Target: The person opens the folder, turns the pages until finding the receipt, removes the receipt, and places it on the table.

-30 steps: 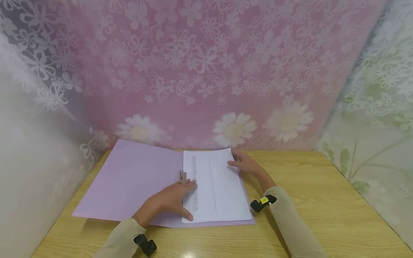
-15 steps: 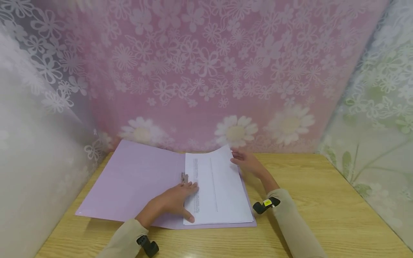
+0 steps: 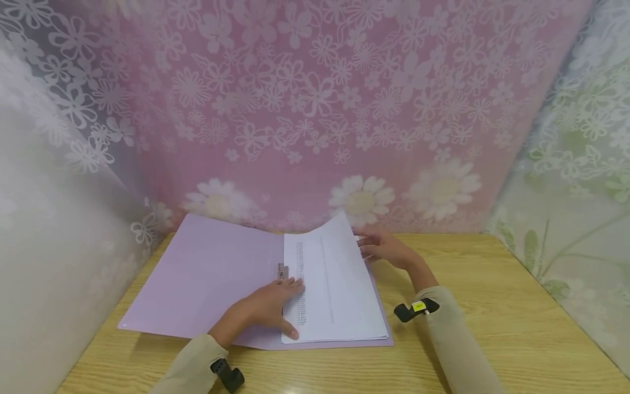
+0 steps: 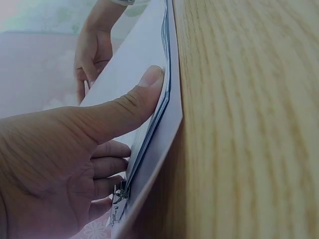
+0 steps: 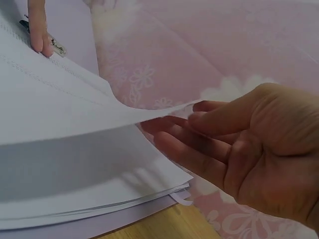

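A lilac ring binder lies spread on the table, with a stack of printed paper on its right half. My left hand rests on the stack's left side, fingers spread by the metal clip and thumb at the lower left corner. The top sheet curves upward at its far right corner. In the right wrist view my right hand has its fingers against the underside of that raised corner, thumb just below the edge. Lower sheets stay flat beneath, in shadow.
The wood-grain table extends to the right and in front of the binder. A pink flowered backdrop rises behind it, with pale cloths on both sides. A thin pale strip pokes out from the binder's edge.
The top sheet's far right corner has risen higher. My right hand has shifted slightly right, its thumb no longer over the sheet's face. The left hand keeps its place on the stack.
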`<state>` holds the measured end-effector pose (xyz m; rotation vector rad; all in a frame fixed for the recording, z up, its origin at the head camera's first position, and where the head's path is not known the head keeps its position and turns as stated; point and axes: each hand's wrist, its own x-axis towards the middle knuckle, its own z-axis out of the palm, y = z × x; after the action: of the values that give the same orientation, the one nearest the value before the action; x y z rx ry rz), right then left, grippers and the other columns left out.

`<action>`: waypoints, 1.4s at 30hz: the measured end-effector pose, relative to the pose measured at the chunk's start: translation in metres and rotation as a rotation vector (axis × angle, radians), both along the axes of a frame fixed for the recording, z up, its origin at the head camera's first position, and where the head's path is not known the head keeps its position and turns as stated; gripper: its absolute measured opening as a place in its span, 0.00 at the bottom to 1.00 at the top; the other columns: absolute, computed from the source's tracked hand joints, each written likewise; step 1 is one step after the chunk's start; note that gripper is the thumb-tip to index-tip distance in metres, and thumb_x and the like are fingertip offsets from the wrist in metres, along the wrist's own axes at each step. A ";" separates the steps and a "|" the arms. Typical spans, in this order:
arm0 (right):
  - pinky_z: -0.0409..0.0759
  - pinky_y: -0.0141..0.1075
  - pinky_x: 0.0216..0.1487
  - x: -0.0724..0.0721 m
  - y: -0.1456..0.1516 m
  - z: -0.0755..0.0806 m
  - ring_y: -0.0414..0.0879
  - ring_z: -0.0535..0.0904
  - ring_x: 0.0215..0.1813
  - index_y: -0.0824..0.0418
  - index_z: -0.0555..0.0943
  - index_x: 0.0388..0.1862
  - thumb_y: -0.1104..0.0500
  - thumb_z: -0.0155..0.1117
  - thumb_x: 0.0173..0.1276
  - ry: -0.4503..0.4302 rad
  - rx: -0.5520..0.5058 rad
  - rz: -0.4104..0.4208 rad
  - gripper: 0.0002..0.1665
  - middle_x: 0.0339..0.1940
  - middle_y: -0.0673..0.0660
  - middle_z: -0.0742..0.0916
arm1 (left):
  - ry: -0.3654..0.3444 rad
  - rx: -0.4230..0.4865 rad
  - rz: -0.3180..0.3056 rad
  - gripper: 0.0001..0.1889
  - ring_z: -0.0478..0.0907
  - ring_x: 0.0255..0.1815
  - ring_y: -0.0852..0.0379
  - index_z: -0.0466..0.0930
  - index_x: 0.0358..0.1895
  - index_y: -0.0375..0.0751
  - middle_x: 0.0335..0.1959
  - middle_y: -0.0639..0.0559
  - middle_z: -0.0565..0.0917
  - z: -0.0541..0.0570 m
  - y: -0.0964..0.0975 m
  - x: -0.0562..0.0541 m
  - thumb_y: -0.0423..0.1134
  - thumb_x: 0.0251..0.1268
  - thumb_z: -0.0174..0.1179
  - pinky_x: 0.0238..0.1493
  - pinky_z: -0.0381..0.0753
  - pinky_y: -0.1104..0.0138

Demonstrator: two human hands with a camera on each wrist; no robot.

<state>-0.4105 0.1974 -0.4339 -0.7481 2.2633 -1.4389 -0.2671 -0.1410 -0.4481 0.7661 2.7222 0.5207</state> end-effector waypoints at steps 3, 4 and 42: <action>0.86 0.48 0.57 0.003 0.002 0.001 0.66 0.75 0.71 0.59 0.61 0.82 0.66 0.65 0.71 -0.040 0.053 0.052 0.43 0.75 0.72 0.72 | -0.007 0.007 0.004 0.58 0.55 0.84 0.44 0.63 0.78 0.41 0.82 0.47 0.60 -0.002 0.000 0.000 0.61 0.43 0.79 0.82 0.53 0.46; 0.85 0.48 0.58 0.004 0.003 0.001 0.66 0.74 0.72 0.58 0.60 0.82 0.66 0.67 0.69 -0.049 0.071 0.072 0.45 0.76 0.71 0.71 | -0.011 0.008 0.004 0.58 0.55 0.84 0.44 0.63 0.78 0.41 0.82 0.47 0.60 -0.003 0.000 0.000 0.61 0.43 0.79 0.82 0.53 0.46; 0.72 0.61 0.71 0.055 -0.067 0.025 0.59 0.75 0.73 0.43 0.50 0.85 0.53 0.79 0.61 0.182 0.160 0.359 0.62 0.86 0.51 0.57 | -0.202 0.920 0.211 0.40 0.50 0.85 0.51 0.40 0.84 0.47 0.85 0.50 0.51 0.020 -0.005 -0.013 0.55 0.81 0.49 0.82 0.54 0.53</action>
<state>-0.3551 0.1304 -0.4089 -1.2004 2.1952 -1.0485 -0.2803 -0.1460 -0.4280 0.5397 2.2989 1.8411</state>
